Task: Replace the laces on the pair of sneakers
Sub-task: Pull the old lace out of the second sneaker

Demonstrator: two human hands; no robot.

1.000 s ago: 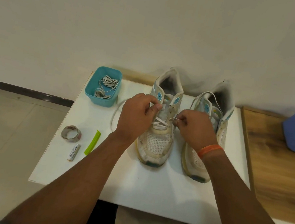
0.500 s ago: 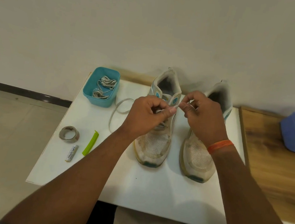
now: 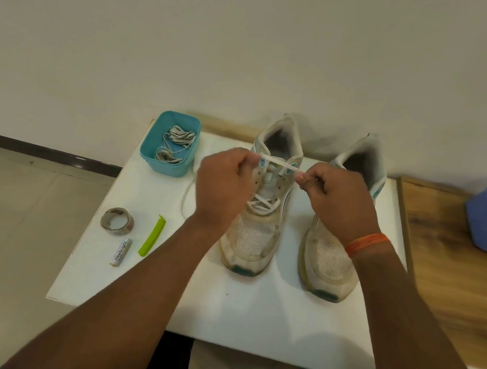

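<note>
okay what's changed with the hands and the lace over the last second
Both hands rose from the lower eyelets of the left sneaker. The left hand and right hand now pinch the white lace, stretched between them above the tongue. Sneakers, teal tub, tape roll and battery stayed put.

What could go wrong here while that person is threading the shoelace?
Both hands, left hand and right hand, pull the white lace taut above the left sneaker; a hard tug might yank it from the eyelets. The slack trailing left could perhaps catch the teal tub.
</note>
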